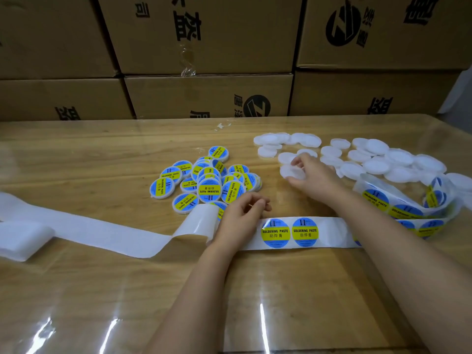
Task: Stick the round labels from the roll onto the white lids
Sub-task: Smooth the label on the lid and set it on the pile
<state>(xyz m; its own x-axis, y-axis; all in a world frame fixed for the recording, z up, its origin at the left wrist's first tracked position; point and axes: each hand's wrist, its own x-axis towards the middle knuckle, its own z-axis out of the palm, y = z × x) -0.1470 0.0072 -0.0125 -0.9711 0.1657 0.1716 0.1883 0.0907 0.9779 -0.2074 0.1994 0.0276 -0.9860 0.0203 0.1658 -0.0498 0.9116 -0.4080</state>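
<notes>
Forearms [194, 290] cross the table [76, 277]; spent backing [89, 226] trails left, and about twenty labelled lids [207, 180] lie piled. Left hand [240, 218] rests curled on the strip [329, 232], its pinch unclear, beside two unpeeled labels [275, 233]. Right hand [314, 180] grips a white lid [291, 172]; dozens of blank lids [378, 164] wait by the roll [408, 200].

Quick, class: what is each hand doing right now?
Left hand: rests on the label strip, grip cannot be told.
Right hand: holds a white lid.

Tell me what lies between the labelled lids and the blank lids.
Head view: only bare table separates the labelled lids from the blank lids, one gripped by the right hand.
</notes>
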